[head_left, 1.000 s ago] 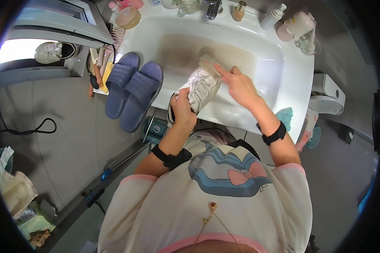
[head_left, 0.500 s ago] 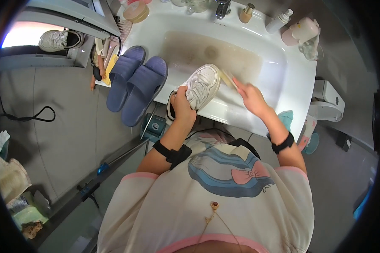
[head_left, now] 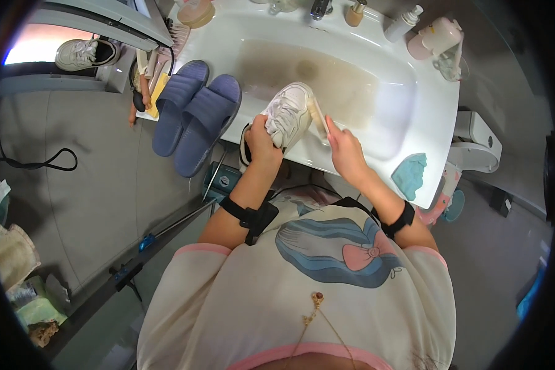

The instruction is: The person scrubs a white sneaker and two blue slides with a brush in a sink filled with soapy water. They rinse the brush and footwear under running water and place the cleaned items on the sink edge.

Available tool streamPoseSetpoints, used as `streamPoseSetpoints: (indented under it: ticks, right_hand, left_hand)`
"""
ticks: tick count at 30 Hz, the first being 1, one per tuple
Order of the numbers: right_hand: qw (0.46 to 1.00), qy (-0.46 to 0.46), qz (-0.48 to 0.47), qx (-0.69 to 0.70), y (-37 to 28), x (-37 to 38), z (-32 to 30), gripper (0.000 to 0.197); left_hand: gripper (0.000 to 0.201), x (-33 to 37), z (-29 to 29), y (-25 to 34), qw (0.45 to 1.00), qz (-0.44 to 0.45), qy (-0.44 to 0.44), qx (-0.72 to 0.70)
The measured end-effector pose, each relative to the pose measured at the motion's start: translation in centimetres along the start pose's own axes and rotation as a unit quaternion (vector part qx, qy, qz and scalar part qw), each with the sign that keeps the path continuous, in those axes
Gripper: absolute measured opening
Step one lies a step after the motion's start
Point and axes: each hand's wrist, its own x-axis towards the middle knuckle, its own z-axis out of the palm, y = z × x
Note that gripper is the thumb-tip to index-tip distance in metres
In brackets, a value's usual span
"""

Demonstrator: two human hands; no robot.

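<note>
My left hand point(head_left: 263, 140) is closed round the heel end of a white sneaker point(head_left: 288, 116) and holds it over the near edge of the white washbasin point(head_left: 385, 32), toe pointing away from me. In my right hand point(head_left: 346, 151) is the handle of a brush point(head_left: 318, 117) with pale bristles. Those bristles lie against the right side of the sneaker, near its sole. Murky brownish water point(head_left: 345, 77) stands in the basin. Part of the sneaker's heel is hidden behind my left hand.
Blue slides point(head_left: 209, 120) rest on the basin's left edge, beside another brush point(head_left: 180, 36). A teal cloth point(head_left: 410, 176) lies at the near right corner. Pump bottles point(head_left: 404, 23) and the faucet point(head_left: 319, 8) line the back. Another white sneaker point(head_left: 83, 54) stands far left.
My right hand and the brush have moved left and nearer to me, along the sneaker's side. More of the teal cloth shows now. The whole view has shifted slightly.
</note>
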Motion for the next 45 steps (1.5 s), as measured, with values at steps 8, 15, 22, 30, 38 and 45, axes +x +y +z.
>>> streamPoseSetpoints:
  ticks: [8,15,22,30,38,45]
  right_hand:
    - [0.995,0.025,-0.083,-0.056,-1.5,5.6,-0.3,0.043]
    - [0.996,0.020,-0.080,-0.019,-2.2,6.2,-1.2,0.036]
    - [0.978,0.070,0.127,-0.148,10.6,13.9,0.9,0.027]
    - [0.993,-0.002,0.119,0.001,10.9,9.0,-0.6,0.039]
    - [0.992,-0.012,-0.110,-0.061,-2.1,1.3,-3.5,0.051]
    - [0.990,0.016,-0.037,-0.134,2.7,3.3,-2.9,0.051]
  left_hand:
    - [0.021,-0.2,0.4,0.1,0.999,0.012,0.037,0.011]
    - [0.021,-1.2,0.2,-0.6,0.999,0.034,0.022,0.024]
    - [0.019,-5.0,-0.4,-1.9,0.961,0.178,-0.027,0.208]
    - [0.020,-4.6,-0.9,-4.5,0.831,0.343,-0.108,0.425]
    - [0.019,-4.3,-1.8,-5.2,0.780,0.356,-0.155,0.491]
    - [0.020,-4.5,-1.6,-4.5,0.755,0.381,-0.175,0.504]
